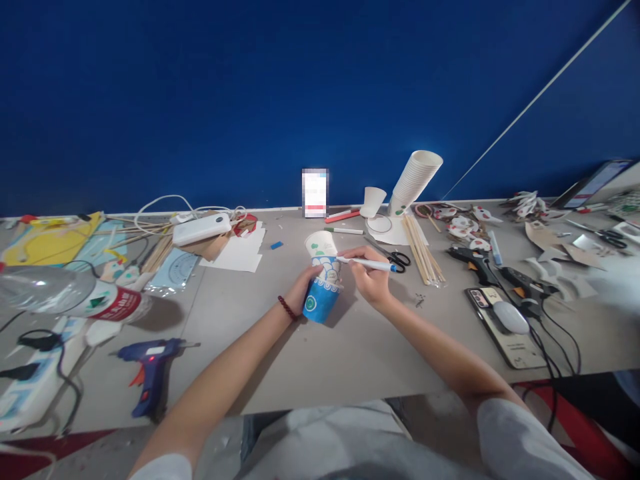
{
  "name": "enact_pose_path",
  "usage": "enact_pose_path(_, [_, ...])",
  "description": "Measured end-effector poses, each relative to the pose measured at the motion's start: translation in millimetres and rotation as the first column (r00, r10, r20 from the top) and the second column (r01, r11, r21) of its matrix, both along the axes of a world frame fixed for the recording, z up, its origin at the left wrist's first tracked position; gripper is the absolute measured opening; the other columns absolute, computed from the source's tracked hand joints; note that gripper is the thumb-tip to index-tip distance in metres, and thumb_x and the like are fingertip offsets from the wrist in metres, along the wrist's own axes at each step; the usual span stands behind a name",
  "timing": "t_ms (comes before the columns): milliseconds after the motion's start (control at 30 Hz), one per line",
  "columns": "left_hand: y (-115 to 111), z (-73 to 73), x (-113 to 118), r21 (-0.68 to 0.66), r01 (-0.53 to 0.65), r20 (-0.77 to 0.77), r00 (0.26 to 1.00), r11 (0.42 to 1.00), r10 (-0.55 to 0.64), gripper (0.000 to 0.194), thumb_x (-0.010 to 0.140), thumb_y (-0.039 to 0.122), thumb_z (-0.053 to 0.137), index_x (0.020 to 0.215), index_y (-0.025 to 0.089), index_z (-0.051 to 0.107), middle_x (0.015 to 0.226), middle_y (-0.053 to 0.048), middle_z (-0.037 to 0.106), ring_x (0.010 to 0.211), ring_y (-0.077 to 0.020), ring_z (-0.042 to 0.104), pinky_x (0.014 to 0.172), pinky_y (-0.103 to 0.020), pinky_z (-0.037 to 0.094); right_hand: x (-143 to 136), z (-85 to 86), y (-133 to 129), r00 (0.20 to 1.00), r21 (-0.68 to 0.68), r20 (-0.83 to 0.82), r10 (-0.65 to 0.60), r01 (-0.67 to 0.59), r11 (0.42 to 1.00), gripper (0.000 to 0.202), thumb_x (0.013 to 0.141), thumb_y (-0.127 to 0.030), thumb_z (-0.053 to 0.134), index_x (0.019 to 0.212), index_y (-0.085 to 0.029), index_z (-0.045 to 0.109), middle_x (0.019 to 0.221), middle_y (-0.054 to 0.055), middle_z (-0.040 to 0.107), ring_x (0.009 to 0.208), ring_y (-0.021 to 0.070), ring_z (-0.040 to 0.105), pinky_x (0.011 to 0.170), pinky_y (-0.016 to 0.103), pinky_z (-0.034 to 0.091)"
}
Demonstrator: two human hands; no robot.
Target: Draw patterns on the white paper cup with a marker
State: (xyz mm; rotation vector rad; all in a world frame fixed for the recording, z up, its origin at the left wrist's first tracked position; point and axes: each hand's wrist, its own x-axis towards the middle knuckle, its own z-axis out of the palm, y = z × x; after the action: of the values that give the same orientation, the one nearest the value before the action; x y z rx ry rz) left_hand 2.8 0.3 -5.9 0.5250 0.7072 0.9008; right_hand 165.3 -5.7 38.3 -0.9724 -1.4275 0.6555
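My left hand is wrapped round the side of a paper cup piece, tilted a little above the table. Its lower part is solid blue with a round emblem, the middle carries blue scalloped outlines, and the top is white with green print. It looks like two cups joined mouth to mouth, though the fingers hide part of the seam. In my right hand is a white marker with a blue end, its tip at the cup's right side, over the scalloped band.
Behind the cup stand a blurred phone screen and a tall stack of paper cups. Scissors and wooden sticks lie to the right. A blue glue gun and a plastic bottle are at left.
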Motion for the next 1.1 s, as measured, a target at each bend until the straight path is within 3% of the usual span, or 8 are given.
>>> enact_pose_path(367, [-0.7, 1.1, -0.9, -0.016, 0.002, 0.006, 1.000, 1.000, -0.002, 0.040, 0.080, 0.037, 0.068, 0.109, 0.008, 0.068, 0.091, -0.013, 0.077, 0.082, -0.0263, 0.074, 0.079, -0.036, 0.057, 1.8, -4.6, 1.8, 0.998, -0.002, -0.032, 0.054, -0.054, 0.999, 0.011, 0.082, -0.027, 0.059, 0.074, -0.023, 0.065, 0.086, 0.007, 0.077, 0.074, 0.0220, 0.073, 0.057, 0.033, 0.058])
enact_pose_path(733, [0.0, 0.7, -0.8, -0.032, 0.018, 0.015, 1.000, 0.999, -0.018, 0.038, 0.082, 0.036, 0.066, 0.108, 0.008, 0.069, 0.091, -0.014, 0.077, 0.083, -0.0260, 0.074, 0.081, -0.036, 0.057, 1.1, -1.5, 1.2, 1.000, -0.005, -0.024, 0.016, -0.016, 1.000, 0.010, 0.082, -0.021, 0.056, 0.079, -0.023, 0.066, 0.083, 0.006, 0.078, 0.071, 0.0224, 0.073, 0.057, 0.033, 0.058])
enact_pose_path(1100, [0.1, -0.7, -2.3, -0.030, 0.033, 0.021, 0.999, 0.999, -0.033, 0.038, 0.082, 0.038, 0.066, 0.106, 0.009, 0.071, 0.090, -0.014, 0.077, 0.084, -0.0270, 0.074, 0.082, -0.037, 0.057, 1.7, -1.9, 0.7, 0.999, -0.010, -0.028, 0.036, -0.036, 0.999, 0.012, 0.082, -0.028, 0.059, 0.071, -0.024, 0.064, 0.085, 0.007, 0.078, 0.073, 0.0222, 0.073, 0.056, 0.033, 0.058])
